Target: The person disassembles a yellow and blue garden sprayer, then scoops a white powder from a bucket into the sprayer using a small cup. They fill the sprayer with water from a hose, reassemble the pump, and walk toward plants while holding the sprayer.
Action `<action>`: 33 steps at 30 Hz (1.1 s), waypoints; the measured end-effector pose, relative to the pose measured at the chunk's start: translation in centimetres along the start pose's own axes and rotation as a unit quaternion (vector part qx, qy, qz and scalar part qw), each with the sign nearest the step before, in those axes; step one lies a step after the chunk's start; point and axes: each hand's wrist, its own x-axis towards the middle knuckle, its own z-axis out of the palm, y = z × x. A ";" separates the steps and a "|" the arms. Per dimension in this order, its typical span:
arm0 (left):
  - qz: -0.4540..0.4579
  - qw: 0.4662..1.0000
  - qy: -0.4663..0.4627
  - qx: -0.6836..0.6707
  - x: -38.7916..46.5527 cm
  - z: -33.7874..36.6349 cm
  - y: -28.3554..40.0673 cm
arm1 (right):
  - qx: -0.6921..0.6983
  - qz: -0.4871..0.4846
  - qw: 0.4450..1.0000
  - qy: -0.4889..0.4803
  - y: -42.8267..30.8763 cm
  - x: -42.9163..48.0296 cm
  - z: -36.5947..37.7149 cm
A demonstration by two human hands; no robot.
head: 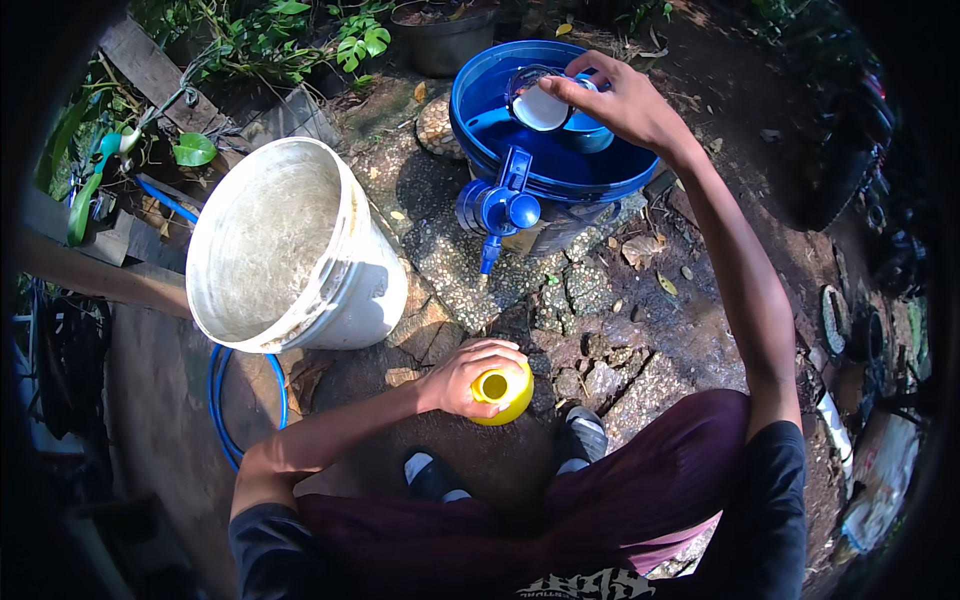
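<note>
My left hand point(480, 379) is wrapped around the neck of a yellow plastic bottle point(514, 409), whose uncapped round mouth faces up. Over a blue bucket point(480, 161) holding liquid, my right hand point(611, 94) grips a small round container point(541, 109) with a clear rim and a white inside. Part of that grip is hidden by the fingers. Just beneath, a blue round cup-like piece point(589, 136) shows in the bucket. A blue plastic sprayer head point(499, 206) with a nozzle is at the bucket's near side.
A large whitish plastic bucket point(375, 281) stands left of the blue one, tilted in view, its inside stained. Blue hose point(219, 405) coils behind it at the left. Broken pebbled paving point(480, 285) and damp soil lie ahead. A plant pot point(444, 37) stands at the back.
</note>
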 end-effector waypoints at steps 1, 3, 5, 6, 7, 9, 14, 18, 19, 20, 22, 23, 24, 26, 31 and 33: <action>0.000 1.000 0.003 -0.001 0.0 0.0 0.0 | -0.001 0.068 0.995 -0.072 1.9 0.3 0.4; -0.002 1.000 0.001 0.001 0.0 0.0 0.0 | -0.067 0.099 0.979 -0.166 5.3 0.1 1.6; -0.006 1.000 0.000 0.000 -0.1 0.0 0.1 | -0.096 0.036 0.973 -0.205 7.7 0.0 2.4; -0.002 1.000 0.000 0.005 -0.1 0.0 0.0 | -0.131 0.098 0.965 -0.203 8.5 0.1 2.8; 0.000 1.000 0.001 0.006 -0.1 0.0 0.0 | -0.137 0.102 0.965 -0.198 8.9 0.2 3.1; 0.000 1.000 0.003 0.007 -0.1 0.1 0.0 | -0.171 0.139 0.954 -0.201 9.3 0.5 3.5; 0.003 1.000 -0.001 0.009 0.1 0.0 0.0 | -0.250 0.143 0.937 -0.199 8.2 -0.3 4.6; -0.004 1.000 -0.004 0.013 0.2 -0.1 0.3 | -0.296 0.154 0.912 -0.238 7.5 -0.5 4.7; -0.005 1.000 -0.004 0.013 0.2 -0.1 0.4 | -0.289 0.160 0.910 -0.252 7.5 -0.4 4.7; -0.005 1.000 -0.005 0.012 0.3 -0.1 0.5 | -0.283 0.166 0.908 -0.262 7.6 -0.4 4.5; -0.007 1.000 -0.002 0.008 0.3 -0.2 0.7 | -0.230 0.140 0.920 -0.285 8.0 -0.1 4.3; -0.007 1.000 0.000 0.007 0.4 -0.2 0.7 | -0.183 0.107 0.931 -0.297 8.2 0.0 4.2; -0.006 1.000 -0.001 0.007 0.5 -0.3 0.7 | -0.136 0.075 0.939 -0.308 8.4 0.1 4.2; -0.005 1.000 0.001 0.003 0.5 -0.2 0.7 | 0.017 0.113 0.954 -0.278 8.5 0.3 4.3; -0.003 1.000 -0.006 0.013 0.4 -0.1 0.4 | 0.185 0.252 0.913 -0.261 7.4 0.1 2.6; -0.002 1.000 -0.008 0.016 0.4 -0.1 0.3 | 0.263 0.218 0.900 -0.271 6.3 -0.4 1.5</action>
